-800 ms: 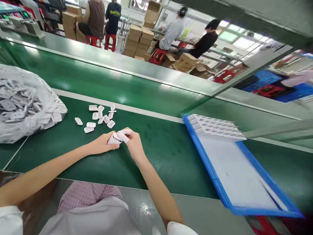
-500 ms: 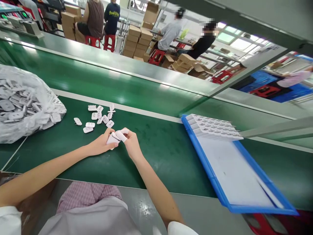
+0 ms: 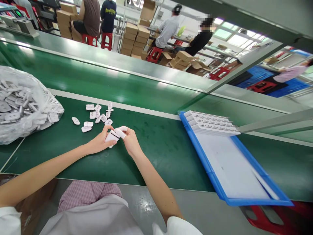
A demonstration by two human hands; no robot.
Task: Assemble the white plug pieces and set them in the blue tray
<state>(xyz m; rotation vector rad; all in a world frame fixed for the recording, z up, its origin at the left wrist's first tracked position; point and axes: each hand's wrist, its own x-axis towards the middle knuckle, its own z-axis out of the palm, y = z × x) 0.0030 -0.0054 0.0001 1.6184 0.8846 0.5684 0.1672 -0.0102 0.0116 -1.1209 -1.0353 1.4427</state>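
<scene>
My left hand [image 3: 97,144] is closed around a white plastic housing [image 3: 111,138], thumb along its near side. A dark gap shows at the housing's upper right end. There my right hand [image 3: 131,141] presses with its thumb and fingertips, which wear white finger covers [image 3: 121,132]. Whether a small part sits under those fingertips is hidden. Just beyond my hands lie several small white plug pieces [image 3: 92,115] with metal pins, loosely scattered on the green work surface [image 3: 156,147].
At left a clear plastic bag [image 3: 50,106] bulges with similar white pieces. A blue tray [image 3: 201,156] on the right holds rows of marked white parts [image 3: 211,124] at its far end. A slanting metal post [image 3: 246,70] rises behind. Beyond the partition, several people sit near cardboard boxes [image 3: 128,37].
The view has shifted slightly, so everything sits a little further left and mostly higher. Both hands keep nearly the same grip on the white housing.
</scene>
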